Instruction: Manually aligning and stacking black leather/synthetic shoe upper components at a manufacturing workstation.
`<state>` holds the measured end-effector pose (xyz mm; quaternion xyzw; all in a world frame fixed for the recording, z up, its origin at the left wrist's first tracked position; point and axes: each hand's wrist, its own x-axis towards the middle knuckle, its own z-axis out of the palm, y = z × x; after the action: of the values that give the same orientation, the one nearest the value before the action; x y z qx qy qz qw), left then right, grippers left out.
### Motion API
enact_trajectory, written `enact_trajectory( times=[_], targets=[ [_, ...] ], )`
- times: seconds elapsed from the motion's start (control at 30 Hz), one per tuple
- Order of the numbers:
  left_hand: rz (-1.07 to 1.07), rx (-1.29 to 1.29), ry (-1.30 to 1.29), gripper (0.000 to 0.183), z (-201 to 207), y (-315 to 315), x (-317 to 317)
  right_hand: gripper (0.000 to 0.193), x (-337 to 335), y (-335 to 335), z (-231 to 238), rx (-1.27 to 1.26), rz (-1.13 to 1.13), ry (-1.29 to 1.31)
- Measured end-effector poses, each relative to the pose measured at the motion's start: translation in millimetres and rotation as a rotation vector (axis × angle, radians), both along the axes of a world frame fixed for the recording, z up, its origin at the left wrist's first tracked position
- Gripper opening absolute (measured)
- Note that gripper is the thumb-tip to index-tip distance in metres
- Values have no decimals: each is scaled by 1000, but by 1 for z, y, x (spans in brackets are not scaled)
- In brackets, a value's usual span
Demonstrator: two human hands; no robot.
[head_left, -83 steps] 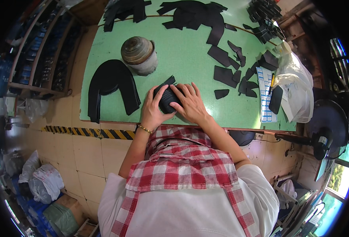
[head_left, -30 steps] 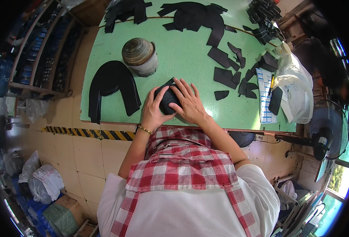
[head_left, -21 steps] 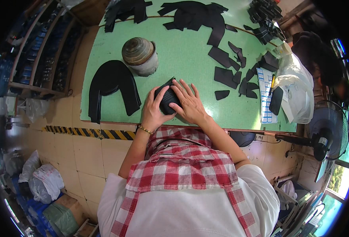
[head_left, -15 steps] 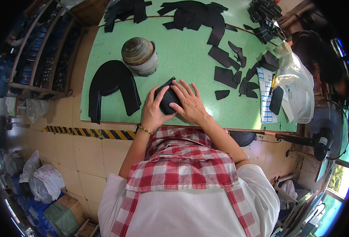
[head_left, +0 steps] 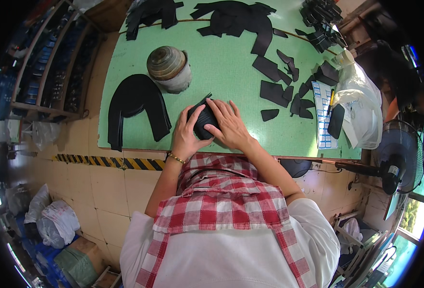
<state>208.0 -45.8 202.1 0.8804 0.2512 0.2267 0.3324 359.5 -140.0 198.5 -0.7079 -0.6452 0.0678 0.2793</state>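
Observation:
At the near edge of the green table, a stack of black cut pieces (head_left: 203, 119) sits between my two hands, its layered edges showing. My left hand (head_left: 188, 129) curls round its left side, thumb along the near end. From the right, my right hand (head_left: 231, 126) presses on it, fingers stretched up along the side and thumb across the top. The palms hide part of the stack. To the left lies a pile of black U-shaped pieces (head_left: 134, 91). Behind it stands a pale pot with a round, ringed brownish top (head_left: 166, 63).
Loose black pieces (head_left: 273, 92) lie to the right, and larger ones (head_left: 240, 19) toward the back of the table (head_left: 216, 57). A printed sheet (head_left: 323, 115), a black phone-like object (head_left: 336, 121) and a clear plastic bag (head_left: 363, 110) occupy the right side. A fan (head_left: 397, 158) stands beyond that edge.
My right fingers have shifted very slightly on the stack. Otherwise both hands and the things on the table keep their places.

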Motion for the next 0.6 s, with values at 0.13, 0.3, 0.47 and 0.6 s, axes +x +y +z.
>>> enact_trajectory(
  times=[0.13, 0.3, 0.47, 0.6],
  targets=[
    [3, -5, 2, 90, 0, 0, 0, 70, 2, 3, -3, 5, 10, -33],
    [5, -16, -1, 90, -1, 0, 0, 69, 1, 4, -3, -14, 13, -46],
    [2, -15, -11, 90, -1, 1, 0, 68, 0, 4, -3, -14, 8, -49],
    [14, -21, 1, 90, -2, 1, 0, 59, 4, 7, -1, 22, -5, -43]
  ],
)
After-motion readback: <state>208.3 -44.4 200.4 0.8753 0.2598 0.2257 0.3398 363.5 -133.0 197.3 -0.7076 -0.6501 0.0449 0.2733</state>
